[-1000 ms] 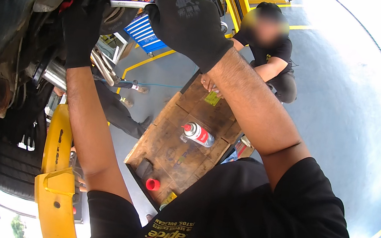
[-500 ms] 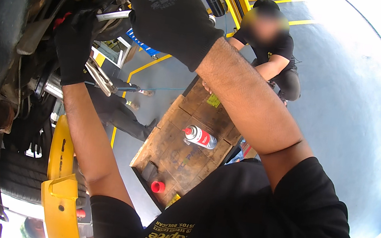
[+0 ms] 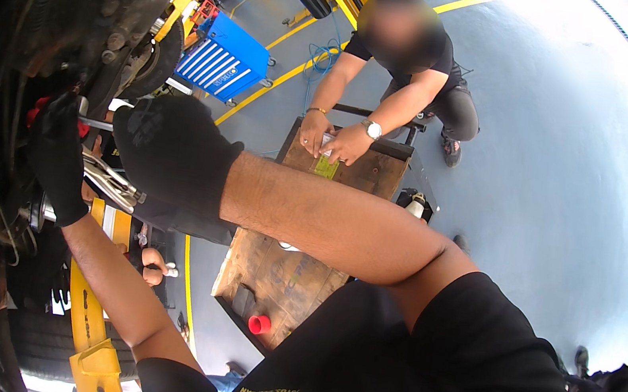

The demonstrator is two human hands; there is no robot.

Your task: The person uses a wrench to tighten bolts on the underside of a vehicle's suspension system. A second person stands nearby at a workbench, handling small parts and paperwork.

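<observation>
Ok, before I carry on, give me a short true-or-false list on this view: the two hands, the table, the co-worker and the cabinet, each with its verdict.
1. A metal bar shows between the right hand and the left hand. True.
2. The left hand is bare. False: it wears a black glove, as the right one does.
3. A red cup-shaped piece sits on the wooden tabletop. True.
4. The co-worker wears gloves. False: the co-worker's hands are bare, with a watch on one wrist.
5. The drawer cabinet in the background is blue. True.
</observation>
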